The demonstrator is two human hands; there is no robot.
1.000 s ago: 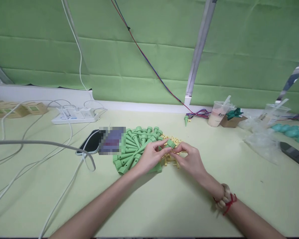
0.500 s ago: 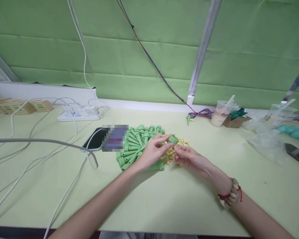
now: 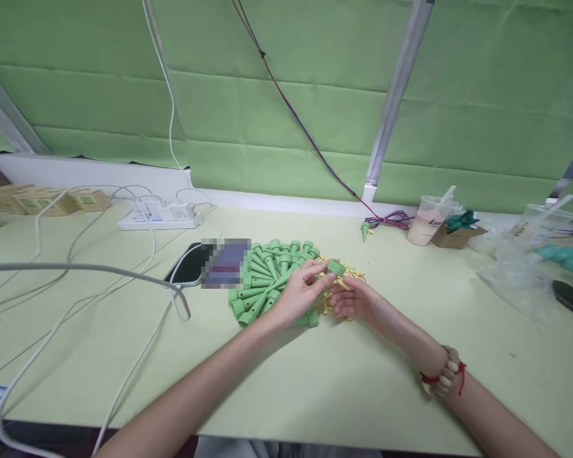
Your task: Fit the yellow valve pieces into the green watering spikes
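My left hand [image 3: 302, 294] is closed around a green plastic spike-shaped piece, its broad cap [image 3: 335, 267] showing past the thumb and fingertips. Most of that piece is hidden by the hand. Just right of it, my right hand [image 3: 356, 300] has a small yellow peg [image 3: 344, 285] at its thumb and forefinger, with the other fingers loosely curled. Whether the peg touches the green piece, I cannot tell. Under and left of my left hand lie several green spikes [image 3: 255, 281] with wide caps and side holes. Scattered small yellow pegs [image 3: 356, 272] lie behind and beneath my hands.
Left of the spikes is a dark phone [image 3: 190, 264] with a cable, beside a blurred-out patch. A white power strip [image 3: 160, 219] and loose cables occupy the left. A lone green spike [image 3: 365, 231], a drink cup [image 3: 427, 222], a small box [image 3: 456, 236] and a plastic bag [image 3: 510, 286] stand right.
The right fingers have loosened from a tight pinch, and the yellow peg now shows by them. The green cap has turned slightly in my left hand. The view has shifted a little.
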